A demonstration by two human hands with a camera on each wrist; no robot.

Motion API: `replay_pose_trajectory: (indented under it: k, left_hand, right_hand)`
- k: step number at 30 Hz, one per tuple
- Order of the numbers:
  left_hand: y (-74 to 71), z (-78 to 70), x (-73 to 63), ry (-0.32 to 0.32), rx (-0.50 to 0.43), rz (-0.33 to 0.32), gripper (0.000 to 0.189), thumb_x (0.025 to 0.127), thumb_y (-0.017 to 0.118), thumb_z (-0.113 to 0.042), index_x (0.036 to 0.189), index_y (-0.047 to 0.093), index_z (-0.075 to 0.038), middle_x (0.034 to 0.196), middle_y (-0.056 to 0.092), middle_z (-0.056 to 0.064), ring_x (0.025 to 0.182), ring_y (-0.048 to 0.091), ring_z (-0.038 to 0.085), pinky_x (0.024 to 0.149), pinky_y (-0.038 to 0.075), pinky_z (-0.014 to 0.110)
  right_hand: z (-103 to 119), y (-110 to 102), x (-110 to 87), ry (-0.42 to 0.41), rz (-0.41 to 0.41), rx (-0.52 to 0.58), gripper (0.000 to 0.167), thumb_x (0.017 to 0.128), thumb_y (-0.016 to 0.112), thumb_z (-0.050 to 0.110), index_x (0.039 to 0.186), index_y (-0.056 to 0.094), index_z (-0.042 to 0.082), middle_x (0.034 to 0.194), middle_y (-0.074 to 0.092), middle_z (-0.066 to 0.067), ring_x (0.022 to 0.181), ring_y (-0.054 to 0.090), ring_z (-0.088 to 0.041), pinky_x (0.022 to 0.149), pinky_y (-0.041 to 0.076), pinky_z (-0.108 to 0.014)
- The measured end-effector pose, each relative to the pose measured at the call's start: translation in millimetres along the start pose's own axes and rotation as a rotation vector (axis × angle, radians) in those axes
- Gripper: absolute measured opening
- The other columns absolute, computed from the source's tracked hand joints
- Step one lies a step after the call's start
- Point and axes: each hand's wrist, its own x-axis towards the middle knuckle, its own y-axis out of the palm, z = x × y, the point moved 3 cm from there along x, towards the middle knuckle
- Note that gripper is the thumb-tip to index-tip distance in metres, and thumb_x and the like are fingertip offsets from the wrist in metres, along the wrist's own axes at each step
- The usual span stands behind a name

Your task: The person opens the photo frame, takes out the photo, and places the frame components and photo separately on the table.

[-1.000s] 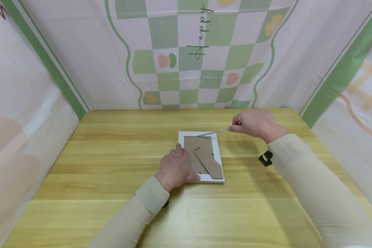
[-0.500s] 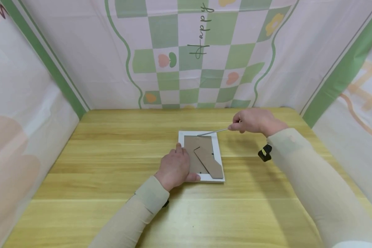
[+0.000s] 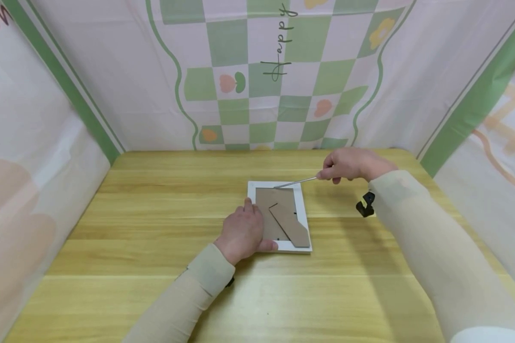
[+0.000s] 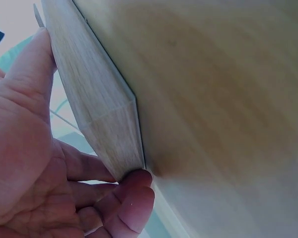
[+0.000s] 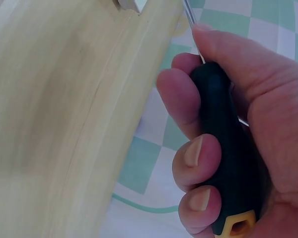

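A white picture frame (image 3: 299,205) lies face down on the table, its brown backing board (image 3: 266,196) and slanted easel leg (image 3: 289,223) facing up. My left hand (image 3: 242,231) grips the frame at its near left corner, thumb along the near edge. In the left wrist view, fingers curl round the wood-grain side of the frame (image 4: 92,94). My right hand (image 3: 349,164) holds a screwdriver, its dark green handle (image 5: 221,134) wrapped by the fingers. The thin metal shaft (image 3: 298,181) slopes down leftward, its tip at the backing board's far edge.
The wooden table (image 3: 154,214) extends around the frame. A checked green-and-white cloth (image 3: 262,109) hangs behind its far edge, with cloth walls on both sides. A black strap piece (image 3: 365,205) hangs below the right cuff.
My right hand and forearm have risen slightly, away from me, while the screwdriver tip keeps its place at the backing's far edge. The left hand and frame stay put.
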Motion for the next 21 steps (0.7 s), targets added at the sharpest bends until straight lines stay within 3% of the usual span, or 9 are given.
replay_pose_trajectory:
  k: [5,8,14,21]
  left_hand:
    - [-0.3,-0.9,-0.5,-0.006,0.008,0.005,0.118,0.079,0.069,-0.081,0.153,0.045,0.008,0.161,0.039,0.029,0.127,0.062,0.035,0.083,0.062,0.041]
    - [0.3,-1.4,-0.8,-0.007,0.01,0.008,0.118,0.079,0.069,-0.081,0.153,0.045,0.007,0.161,0.039,0.029,0.127,0.062,0.035,0.084,0.062,0.041]
    - [2.1,-1.6,-1.1,-0.004,0.013,0.014,0.118,0.08,0.067,-0.082,0.154,0.044,0.007,0.161,0.039,0.029,0.128,0.062,0.035,0.083,0.062,0.041]
    - [0.7,-0.9,-0.8,0.005,0.041,-0.017,0.117,0.079,0.066,-0.083,0.151,0.047,0.007,0.159,0.043,0.029,0.123,0.064,0.034,0.078,0.063,0.04]
  right_hand:
    - [1,0,0.1,0.017,0.012,0.04,0.035,0.102,0.062,0.049,0.098,0.07,0.015,0.09,0.068,-0.004,0.074,0.056,-0.022,0.066,0.045,-0.034]
    - [2,1,-2.1,0.016,-0.012,0.004,0.034,0.103,0.061,0.05,0.099,0.071,0.017,0.09,0.069,-0.003,0.076,0.057,-0.021,0.067,0.046,-0.036]
    - [10,8,-14.6,0.005,-0.156,-0.181,0.032,0.102,0.06,0.055,0.093,0.073,0.027,0.084,0.069,0.006,0.077,0.06,-0.017,0.064,0.043,-0.037]
    - [21,12,-32.8,-0.002,-0.323,-0.274,0.031,0.102,0.06,0.051,0.081,0.067,0.03,0.066,0.055,0.005,0.064,0.053,-0.016,0.05,0.034,-0.034]
